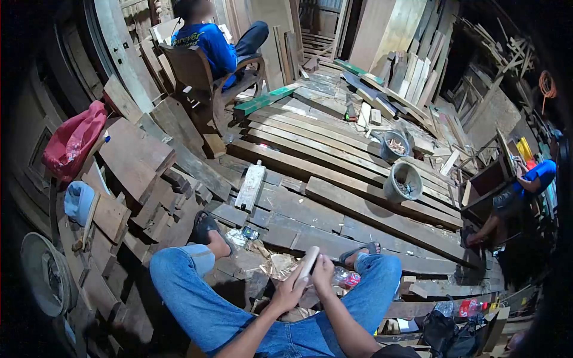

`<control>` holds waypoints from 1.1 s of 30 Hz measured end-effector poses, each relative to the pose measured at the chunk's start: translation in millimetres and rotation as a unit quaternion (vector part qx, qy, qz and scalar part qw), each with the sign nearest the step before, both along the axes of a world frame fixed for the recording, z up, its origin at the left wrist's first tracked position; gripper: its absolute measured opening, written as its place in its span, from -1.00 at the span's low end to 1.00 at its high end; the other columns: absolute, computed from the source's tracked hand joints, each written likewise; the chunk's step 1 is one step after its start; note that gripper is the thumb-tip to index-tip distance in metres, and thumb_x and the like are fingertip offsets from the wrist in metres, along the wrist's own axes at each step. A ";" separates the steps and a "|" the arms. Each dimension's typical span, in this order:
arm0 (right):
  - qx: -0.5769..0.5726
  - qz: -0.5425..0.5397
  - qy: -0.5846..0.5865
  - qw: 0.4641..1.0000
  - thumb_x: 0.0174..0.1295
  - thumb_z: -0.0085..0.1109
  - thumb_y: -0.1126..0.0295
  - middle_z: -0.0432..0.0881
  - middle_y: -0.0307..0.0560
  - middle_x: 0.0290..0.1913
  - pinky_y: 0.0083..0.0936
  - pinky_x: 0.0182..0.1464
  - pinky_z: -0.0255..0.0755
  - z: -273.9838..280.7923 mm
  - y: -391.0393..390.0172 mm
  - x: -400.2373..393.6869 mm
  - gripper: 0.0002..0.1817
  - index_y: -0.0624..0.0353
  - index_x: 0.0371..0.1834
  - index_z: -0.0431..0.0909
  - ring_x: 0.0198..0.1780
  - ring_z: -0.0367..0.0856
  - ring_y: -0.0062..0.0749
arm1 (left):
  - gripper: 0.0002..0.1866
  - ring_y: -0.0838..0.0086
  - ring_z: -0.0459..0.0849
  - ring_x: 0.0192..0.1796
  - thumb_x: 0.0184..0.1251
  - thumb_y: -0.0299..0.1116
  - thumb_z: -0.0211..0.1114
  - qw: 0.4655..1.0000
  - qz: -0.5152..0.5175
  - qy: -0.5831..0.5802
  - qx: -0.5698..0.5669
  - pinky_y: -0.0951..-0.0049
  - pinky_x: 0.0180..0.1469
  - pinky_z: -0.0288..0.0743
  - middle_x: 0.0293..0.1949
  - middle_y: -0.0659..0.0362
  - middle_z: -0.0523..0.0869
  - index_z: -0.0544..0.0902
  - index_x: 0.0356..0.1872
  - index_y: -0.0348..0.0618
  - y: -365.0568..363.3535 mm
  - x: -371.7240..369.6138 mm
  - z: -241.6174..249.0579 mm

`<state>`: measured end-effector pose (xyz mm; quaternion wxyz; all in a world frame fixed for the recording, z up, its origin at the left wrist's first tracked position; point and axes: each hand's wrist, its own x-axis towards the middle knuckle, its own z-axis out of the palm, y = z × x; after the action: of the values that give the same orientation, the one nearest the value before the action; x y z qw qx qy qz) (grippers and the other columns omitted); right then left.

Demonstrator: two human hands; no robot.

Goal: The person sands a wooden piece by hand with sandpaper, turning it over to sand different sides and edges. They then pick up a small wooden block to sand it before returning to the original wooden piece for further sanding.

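Between my knees, my left hand [290, 290] is closed around the lower part of a pale, smooth wooden piece [309, 261], short and rounded at its upper end. The piece tilts up and away from me. Close on its right side, my right hand [323, 274] is closed, with its fingers curled in at the wood. Whatever my right hand may hold is hidden by its fingers. Wood shavings and scraps [277, 264] lie on the floor just beyond my hands. Beside my right hand is a plastic bottle with a red label [351, 279].
Long wooden beams [358, 200] cross the floor ahead, with a grey bucket [403, 182] and a second bucket [394, 147] among them. A wooden block [250, 187] lies nearer. One person [206, 48] sits in a chair at back left, another [531, 179] at far right. Stacked planks [134, 158] stand left.
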<state>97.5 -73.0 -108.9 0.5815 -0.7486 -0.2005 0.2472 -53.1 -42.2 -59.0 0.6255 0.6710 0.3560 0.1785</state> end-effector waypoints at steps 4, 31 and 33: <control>-0.005 0.010 -0.038 0.999 0.63 -0.11 0.29 0.68 -0.11 -0.29 -0.41 -0.13 0.48 7.5 -2.9 -5.2 -0.63 0.36 -0.13 0.63 -0.24 0.57 -0.51 | -0.39 0.11 0.49 0.48 0.58 -0.25 0.15 1.000 0.009 -0.012 0.000 0.24 0.48 0.33 0.47 -0.10 0.48 0.31 0.56 -0.16 2.2 0.8 5.0; 0.064 0.001 0.044 0.997 0.61 -0.09 0.29 0.60 -0.09 -0.36 -0.34 -0.19 0.45 7.2 2.2 0.7 -0.66 0.33 -0.22 0.55 -0.31 0.50 -0.45 | -0.38 0.08 0.53 0.44 0.58 -0.17 0.15 1.000 -0.004 -0.005 -0.011 0.26 0.46 0.35 0.41 -0.17 0.53 0.31 0.57 -0.15 0.9 1.2 -2.4; 0.015 -0.034 -0.008 0.999 0.61 -0.11 0.32 0.64 -0.06 -0.34 -0.37 -0.14 0.48 17.4 3.7 9.3 -0.66 0.36 -0.19 0.58 -0.27 0.55 -0.45 | -0.37 0.09 0.53 0.45 0.58 -0.16 0.15 0.999 -0.028 -0.014 0.009 0.26 0.45 0.35 0.42 -0.17 0.52 0.31 0.57 -0.14 -2.7 2.4 -7.0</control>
<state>106.8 -69.3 -91.5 0.5991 -0.7482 -0.1832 0.2182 -50.7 -44.9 -66.0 0.6291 0.6838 0.3264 0.1733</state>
